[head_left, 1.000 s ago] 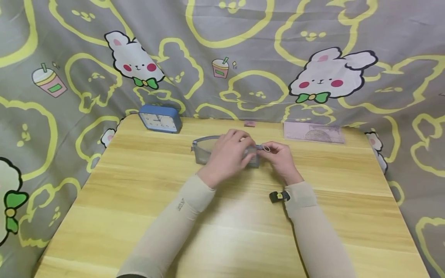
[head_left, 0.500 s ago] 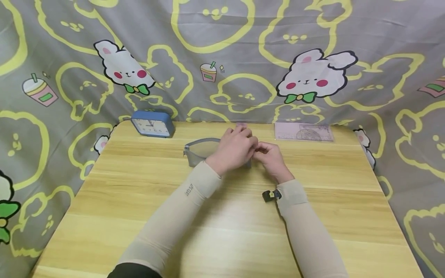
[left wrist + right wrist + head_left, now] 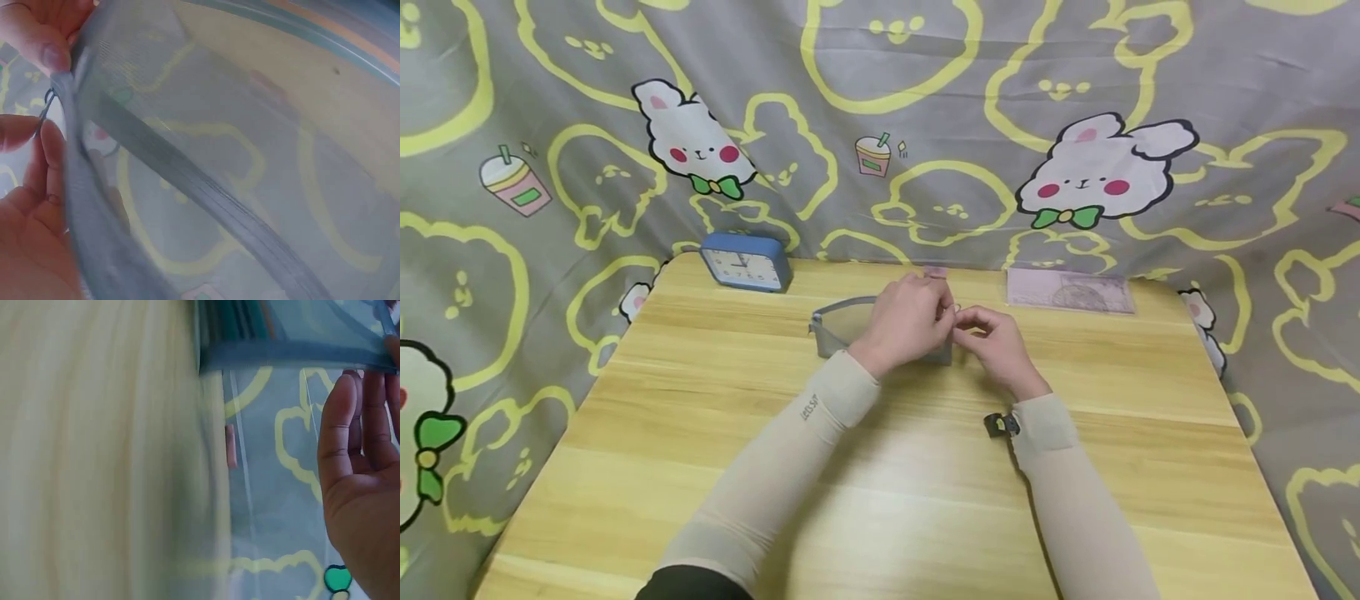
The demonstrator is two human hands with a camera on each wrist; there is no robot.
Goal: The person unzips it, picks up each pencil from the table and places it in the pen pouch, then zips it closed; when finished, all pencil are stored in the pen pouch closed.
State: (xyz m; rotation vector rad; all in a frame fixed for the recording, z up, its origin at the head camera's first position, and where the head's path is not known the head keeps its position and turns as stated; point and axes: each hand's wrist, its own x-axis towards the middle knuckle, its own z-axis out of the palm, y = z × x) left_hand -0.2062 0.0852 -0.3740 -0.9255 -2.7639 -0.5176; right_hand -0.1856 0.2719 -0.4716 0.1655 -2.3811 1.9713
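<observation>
A grey mesh zip pouch [image 3: 831, 343] stands on the table with its mouth gaping at the left end. My left hand [image 3: 910, 317] reaches over it to the right end. In the left wrist view, the left fingers [image 3: 53, 150] pinch a small looped zipper pull [image 3: 45, 109]. My right hand [image 3: 996, 342] meets it there. The right wrist view shows the right hand [image 3: 369, 506] pinching the pouch's corner, partly cut off by the frame. Teal and orange strips [image 3: 247, 319] show through the mesh; their kind is unclear.
On the wooden table [image 3: 700, 433], a blue clock [image 3: 745, 262] stands at the back left. A mauve printed slip, like a banknote [image 3: 1067, 290], lies at the back right. A small pink block [image 3: 936, 272] sits behind the left hand. A patterned curtain [image 3: 820, 50] hangs behind.
My left hand has moved from over the pouch's middle to its right end, beside the right hand, and now pinches the zipper pull. The right hand stays at that corner.
</observation>
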